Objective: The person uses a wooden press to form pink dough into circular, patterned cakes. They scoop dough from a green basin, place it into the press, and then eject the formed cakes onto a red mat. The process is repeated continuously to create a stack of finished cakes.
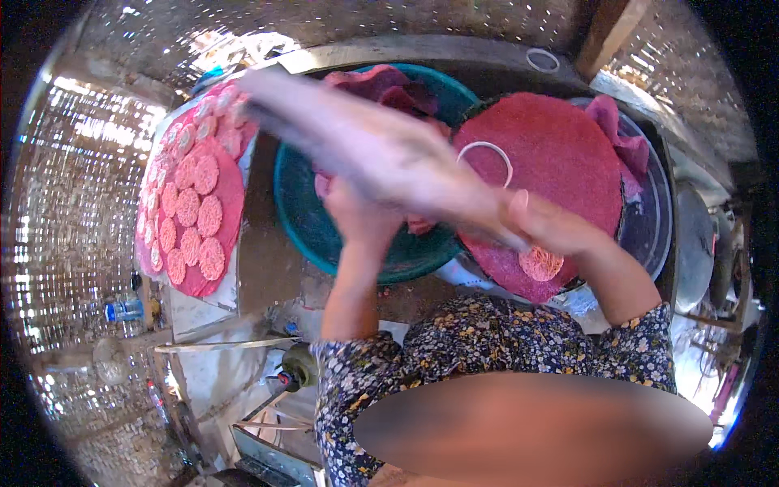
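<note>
Rough red sheet, glossy teal plastic basin

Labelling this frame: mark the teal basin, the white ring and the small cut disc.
teal basin (296,213), head view, bare left inner wall.
white ring (485,147), head view, upper rim.
small cut disc (541,264), head view, its middle.

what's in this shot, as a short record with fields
left hand: left hand over the teal basin, grip unclear
right hand: right hand above the large red sheet, motion-blurred
ring: white ring cutter on the red sheet
cut piece: small round disc at the sheet's near edge
left side: tray of pink discs
</note>
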Tool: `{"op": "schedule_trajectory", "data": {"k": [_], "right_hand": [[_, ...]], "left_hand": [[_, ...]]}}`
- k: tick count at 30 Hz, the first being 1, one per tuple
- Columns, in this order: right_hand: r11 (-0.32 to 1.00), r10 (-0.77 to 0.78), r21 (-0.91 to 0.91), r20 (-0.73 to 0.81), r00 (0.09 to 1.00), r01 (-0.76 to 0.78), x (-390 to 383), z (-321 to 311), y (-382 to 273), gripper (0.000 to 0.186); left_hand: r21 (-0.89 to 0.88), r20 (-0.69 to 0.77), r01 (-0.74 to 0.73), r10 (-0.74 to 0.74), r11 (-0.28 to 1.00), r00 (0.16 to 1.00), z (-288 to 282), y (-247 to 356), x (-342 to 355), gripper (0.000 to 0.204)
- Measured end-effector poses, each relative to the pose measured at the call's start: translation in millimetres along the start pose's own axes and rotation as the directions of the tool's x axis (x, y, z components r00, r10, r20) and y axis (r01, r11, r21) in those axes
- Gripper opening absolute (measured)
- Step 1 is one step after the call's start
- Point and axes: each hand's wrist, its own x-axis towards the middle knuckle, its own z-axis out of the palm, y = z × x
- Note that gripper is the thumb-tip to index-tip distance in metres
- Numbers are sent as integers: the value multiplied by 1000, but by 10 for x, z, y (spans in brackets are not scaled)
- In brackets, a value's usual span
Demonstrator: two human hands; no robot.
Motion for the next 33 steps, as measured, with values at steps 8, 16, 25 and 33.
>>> {"op": "schedule_trajectory", "data": {"k": [8, 16, 25, 33], "right_hand": [[858, 451, 316, -87, 889, -404, -250, -502, -27, 69], [788, 559, 312, 0, 829, -531, -323, -1094, -34, 70], [783, 622, 123, -110, 776, -610, -276, -1048, -128, 65], [829, 537, -20, -252, 805, -559, 15, -943, 25, 57]], "left_hand": [[-699, 436, 453, 172, -553, 883, 465, 127, 1136, 67], [-565, 342, 315, 131, -762, 930, 1114, 234, 1586, 79], [-527, 434, 254, 0, -811, 901, 1449, 85, 1323, 71], [-633, 376, 201, -70, -748, 924, 1257, -140, 1513, 68]]}}
